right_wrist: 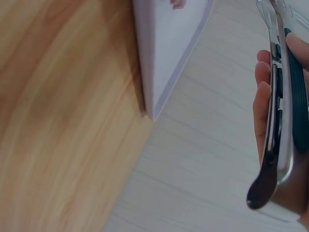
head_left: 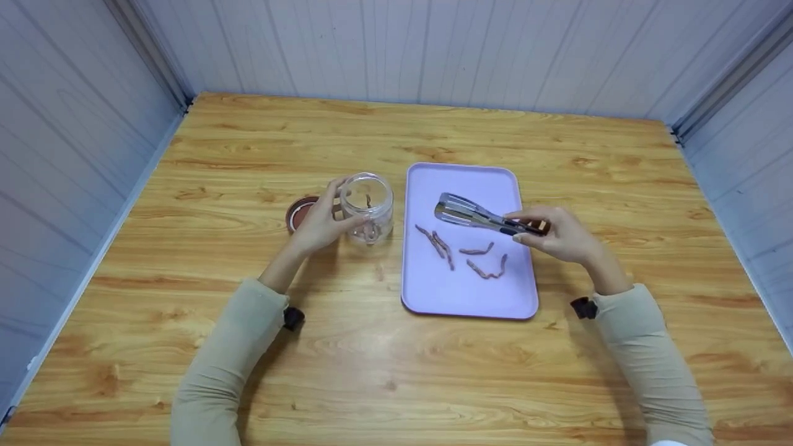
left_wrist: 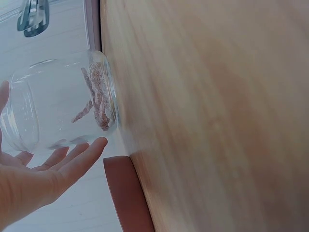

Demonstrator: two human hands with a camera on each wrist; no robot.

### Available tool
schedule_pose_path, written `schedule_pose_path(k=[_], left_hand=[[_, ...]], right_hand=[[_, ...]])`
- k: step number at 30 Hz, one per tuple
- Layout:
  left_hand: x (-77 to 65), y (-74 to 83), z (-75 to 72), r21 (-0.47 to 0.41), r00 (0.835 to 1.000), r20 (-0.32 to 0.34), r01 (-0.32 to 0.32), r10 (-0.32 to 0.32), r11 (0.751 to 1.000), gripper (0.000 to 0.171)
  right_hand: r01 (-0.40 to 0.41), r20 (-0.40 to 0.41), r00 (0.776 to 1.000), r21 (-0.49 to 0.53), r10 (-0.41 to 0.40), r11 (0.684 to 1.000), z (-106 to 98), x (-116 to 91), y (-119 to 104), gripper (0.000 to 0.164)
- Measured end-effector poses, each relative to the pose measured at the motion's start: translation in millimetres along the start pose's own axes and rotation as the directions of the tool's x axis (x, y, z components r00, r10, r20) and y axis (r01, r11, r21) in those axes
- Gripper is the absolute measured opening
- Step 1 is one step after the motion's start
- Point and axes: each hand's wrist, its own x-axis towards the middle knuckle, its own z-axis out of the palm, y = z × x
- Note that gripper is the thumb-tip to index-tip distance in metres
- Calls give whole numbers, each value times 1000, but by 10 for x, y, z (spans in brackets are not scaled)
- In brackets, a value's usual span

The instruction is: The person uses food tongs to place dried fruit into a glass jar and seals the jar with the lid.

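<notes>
My left hand [head_left: 319, 228] holds a clear jar [head_left: 382, 222] from its left side, thumb in front and fingers behind. The jar stands upright with its mouth uncovered. Several brown, wrinkled strips [left_wrist: 100, 99] lie at its bottom, one leaning up, in the left wrist view. In my right hand [head_left: 565, 236] are metal tongs [head_left: 466, 211] with dark grips, held above the lilac tray [head_left: 471, 298]. Their slotted ends point left, and I see nothing between them. Several thin brown strips [head_left: 476, 251] lie on the tray below the tongs.
A reddish-brown lid [head_left: 302, 214] lies on the wooden table [head_left: 347, 371] left of the jar, partly behind my left hand. The tray stands just right of the jar. Pale panel walls [head_left: 396, 49] enclose the table at the back and sides.
</notes>
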Motion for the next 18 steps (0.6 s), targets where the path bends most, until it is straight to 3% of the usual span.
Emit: schedule_pose_path(k=[6, 9, 14, 18], left_hand=[[52, -124, -1, -25, 1000, 2, -4, 4, 1000, 72], [103, -264, 7, -40, 1000, -6, -23, 23, 999, 73], [42, -129, 9, -46, 1000, 1, -23, 23, 999, 71], [-3, -12, 4, -33, 1000, 9, -13, 13, 999, 69]], right_hand=[[-18, 25, 1000, -3, 18, 1000, 99, -40, 312, 31], [10, 37, 999, -6, -9, 1000, 121, -36, 262, 31], [5, 56, 998, -23, -4, 1000, 151, -27, 182, 31], [-12, 61, 998, -19, 13, 1000, 210, -43, 411, 32]])
